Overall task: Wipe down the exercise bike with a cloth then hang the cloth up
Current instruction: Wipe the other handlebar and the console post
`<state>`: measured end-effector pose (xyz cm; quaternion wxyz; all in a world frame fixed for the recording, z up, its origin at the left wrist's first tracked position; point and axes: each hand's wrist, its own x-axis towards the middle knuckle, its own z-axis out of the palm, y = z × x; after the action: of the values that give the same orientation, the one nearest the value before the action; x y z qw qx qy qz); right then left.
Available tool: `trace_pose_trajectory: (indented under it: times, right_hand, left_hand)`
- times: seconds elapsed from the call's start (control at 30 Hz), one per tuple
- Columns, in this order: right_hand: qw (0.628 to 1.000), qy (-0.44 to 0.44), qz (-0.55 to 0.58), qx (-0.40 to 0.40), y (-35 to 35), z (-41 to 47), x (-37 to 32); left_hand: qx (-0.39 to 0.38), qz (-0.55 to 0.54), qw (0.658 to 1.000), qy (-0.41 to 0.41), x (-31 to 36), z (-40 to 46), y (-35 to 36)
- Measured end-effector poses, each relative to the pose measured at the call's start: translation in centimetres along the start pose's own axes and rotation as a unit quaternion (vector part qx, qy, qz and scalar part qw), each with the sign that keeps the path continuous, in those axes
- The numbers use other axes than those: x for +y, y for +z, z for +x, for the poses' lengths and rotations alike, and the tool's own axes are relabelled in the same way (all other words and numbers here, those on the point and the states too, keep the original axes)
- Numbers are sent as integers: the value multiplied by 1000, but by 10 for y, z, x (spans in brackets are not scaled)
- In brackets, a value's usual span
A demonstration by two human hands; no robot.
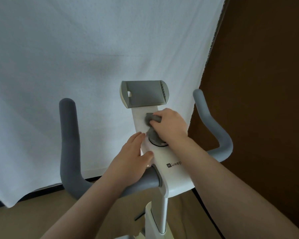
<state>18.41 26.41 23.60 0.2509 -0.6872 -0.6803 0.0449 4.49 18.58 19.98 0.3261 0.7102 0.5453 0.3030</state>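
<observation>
Cloth (151, 119), bunched grey, sits at 12 o'clock of the knob (156, 139) on the bike (169, 171) console, pinched under the curled right hand (171, 125). Left hand (134, 156) lies flat, fingers together, bracing at 9 o'clock. Risk: rubbing over the knob may turn it, or the small wad slips loose.

A large white sheet (76, 66) is being seen hanging across most of the background, its lower hem falling just short of the floor. Soft, pale daylight is being let through the fabric, with faint grey shadows being cast across its folds. To the right, a dark brown wall (266, 83) is being left in shade. Below, a wooden floor (41, 213) is being shown in a warm tan, and a dark skirting strip (47, 188) is being glimpsed under the sheet's edge.
</observation>
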Motion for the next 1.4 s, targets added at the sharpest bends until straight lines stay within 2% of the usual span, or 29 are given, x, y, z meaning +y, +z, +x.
trace_pose_trajectory:
  times: [0.13, 0.23, 0.3, 0.43, 0.53, 0.57, 0.67, 0.73, 0.8, 0.87, 0.9, 0.97, 1.03, 1.07, 1.13, 1.2, 1.3, 1.37, 1.4]
  right_hand:
    - [996, 55, 40, -52, -20, -15, 24]
    - [996, 68, 54, -21, -26, -49, 30]
    - [998, 64, 5, -1, -29, -71, 29]
    - [989, -32, -122, 79, -30, -109, 24]
    - [987, -90, -68, 111, -13, -124, 13]
    - [990, -98, -45, 95, -10, -122, 11]
    - [994, -59, 34, 81, -11, -112, 9]
    - [991, -77, 21, 108, -11, -114, 6]
    - [992, -100, -10, 82, -15, -122, 6]
    - [996, -72, -2, 49, -21, -127, 15]
    - [997, -46, 15, 63, -23, -129, 20]
    - [989, -25, 18, 144, -21, -135, 24]
    - [985, -61, 3, 158, -15, -144, 14]
    - [987, -76, 9, 141, -13, -145, 11]
    - [990, -41, 45, 125, -13, -145, 12]
    - [984, -5, 40, 174, -11, -150, 12]
    - [977, -51, 17, 208, -4, -166, 7]
    - [974, -81, 52, 207, -2, -172, 17]
    - [969, -69, 83, 224, -1, -174, 22]
  left_hand:
    - [6, -16, 1000, -6, 2, -1, -2]
    - [-3, 1, 1000, -4, 4, 0, -2]
    - [-14, 24, 1000, 1, 5, 0, -1]
    - [-18, 49, 999, 5, 5, 1, 0]
    - [-16, 51, 999, 7, 4, 2, 1]
    - [-17, 48, 999, 8, 4, 3, 0]
    - [-19, 42, 999, 13, 2, 2, 0]
    - [-24, 41, 999, 15, 1, -1, -1]
    - [-28, 24, 999, 12, 2, -3, -3]
    - [-15, 36, 999, 12, 3, -8, -5]
    - [-7, 66, 998, 18, 5, -12, -5]
    - [-1, 155, 987, 47, 8, -22, -3]
    - [3, 206, 975, 86, 6, -30, -1]
    - [0, 204, 974, 95, 5, -31, -2]
    - [-15, 158, 984, 86, 3, -29, -5]
    - [-26, 111, 991, 76, 3, -27, -7]
    - [-23, 95, 990, 106, 5, -29, -9]
    - [-6, 112, 983, 142, 5, -31, -8]
    - [0, 124, 980, 159, 5, -32, -7]
